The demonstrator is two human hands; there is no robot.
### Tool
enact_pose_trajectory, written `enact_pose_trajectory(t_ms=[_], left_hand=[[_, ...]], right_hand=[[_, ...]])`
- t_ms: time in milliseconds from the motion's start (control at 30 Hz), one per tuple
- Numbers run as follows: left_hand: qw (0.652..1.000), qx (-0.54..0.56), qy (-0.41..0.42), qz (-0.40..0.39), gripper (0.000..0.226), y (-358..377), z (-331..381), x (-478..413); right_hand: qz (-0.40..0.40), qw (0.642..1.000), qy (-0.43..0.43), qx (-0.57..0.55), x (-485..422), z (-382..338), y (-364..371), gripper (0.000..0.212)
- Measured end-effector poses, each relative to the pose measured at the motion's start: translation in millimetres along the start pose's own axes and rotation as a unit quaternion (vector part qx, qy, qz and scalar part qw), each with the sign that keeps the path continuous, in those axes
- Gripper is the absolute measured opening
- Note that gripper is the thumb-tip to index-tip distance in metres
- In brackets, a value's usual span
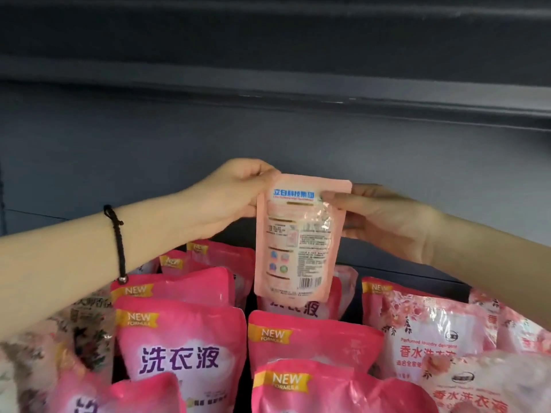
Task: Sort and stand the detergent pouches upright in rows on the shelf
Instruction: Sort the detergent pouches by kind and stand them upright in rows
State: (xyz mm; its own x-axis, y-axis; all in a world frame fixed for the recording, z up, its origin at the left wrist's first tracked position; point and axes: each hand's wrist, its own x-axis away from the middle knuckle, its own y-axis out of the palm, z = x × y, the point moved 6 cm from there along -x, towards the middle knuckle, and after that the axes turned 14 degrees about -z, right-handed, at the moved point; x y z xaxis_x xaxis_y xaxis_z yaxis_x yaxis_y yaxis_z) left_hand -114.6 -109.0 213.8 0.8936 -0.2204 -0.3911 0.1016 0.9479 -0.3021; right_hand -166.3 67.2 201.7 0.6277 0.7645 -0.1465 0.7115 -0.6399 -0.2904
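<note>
Held item: pale pink pouch, kept upright, its printed back with the barcode turned to the camera.
Position: raised above the middle rows, in front of the dark back panel; its bottom edge is seen over the rearmost pouch there, and contact cannot be told.
Left hand: the upper left corner is pinched; the thumb lies at the top edge, and the other fingers are hidden behind.
Right hand: the upper right edge is pinched; the thumb is laid across the near face beside the blue heading, with the fingers curled behind.
Left wrist: a black cord bracelet is worn.
Middle rows: bright pink pouches marked "NEW FORMULA", stood upright in two files with a dark gap between them.
Right row: rose-printed pouches, paler, upright.
Left row: dark floral pouches, blurred.
Above: upper shelf, dark.
</note>
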Motion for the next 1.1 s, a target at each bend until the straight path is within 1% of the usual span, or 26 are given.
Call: enact_pose_trajectory(t_ms=[33,100,200,300,400,433,500,600,700,800,867,933,1000,1100], left_hand=[[1.0,0.004,0.015,0.016,0.021,-2,4,2],[0.998,0.017,0.038,0.046,0.02,-7,14,7],[0.992,0.061,0.064,0.089,0.018,-16,23,18],[0.981,0.109,0.085,0.136,0.017,-24,26,30],[0.972,0.145,0.094,0.156,0.024,-31,30,43],[0.972,0.148,0.097,0.154,0.026,-33,32,48],[0.972,0.131,0.124,0.15,0.024,-38,40,62],[0.97,0.055,0.173,0.163,0.02,-50,55,92],[0.969,0.006,0.19,0.159,0.02,-70,65,129],[0.972,-0.053,0.175,0.144,0.019,-102,68,168],[0.975,-0.087,0.162,0.125,0.018,-123,64,193],[0.98,-0.096,0.147,0.095,0.019,-141,56,217],[0.983,-0.105,0.135,0.07,0.019,-158,47,239],[0.987,-0.102,0.117,0.04,0.019,-180,29,266]], right_hand=[[-0.008,1.0,-0.003,-0.02,0,0,7,0.033],[0.002,0.998,-0.025,-0.05,-1,-3,18,0.034],[0.052,0.991,-0.084,-0.09,-4,-16,32,0.024],[0.088,0.976,-0.132,-0.151,-5,-32,54,0.021],[0.121,0.961,-0.166,-0.186,-7,-52,73,0.017],[0.128,0.958,-0.175,-0.186,-7,-59,80,0.017],[0.133,0.955,-0.188,-0.184,-7,-72,94,0.015],[0.128,0.954,-0.206,-0.178,-7,-87,125,0.016],[0.116,0.954,-0.215,-0.171,-11,-94,162,0.019],[0.109,0.959,-0.213,-0.152,-14,-94,201,0.019],[0.105,0.962,-0.214,-0.135,-17,-92,227,0.025],[0.098,0.964,-0.218,-0.116,-20,-88,254,0.027],[0.094,0.966,-0.216,-0.104,-23,-81,280,0.024],[0.109,0.971,-0.197,-0.085,-29,-63,313,0.023]])
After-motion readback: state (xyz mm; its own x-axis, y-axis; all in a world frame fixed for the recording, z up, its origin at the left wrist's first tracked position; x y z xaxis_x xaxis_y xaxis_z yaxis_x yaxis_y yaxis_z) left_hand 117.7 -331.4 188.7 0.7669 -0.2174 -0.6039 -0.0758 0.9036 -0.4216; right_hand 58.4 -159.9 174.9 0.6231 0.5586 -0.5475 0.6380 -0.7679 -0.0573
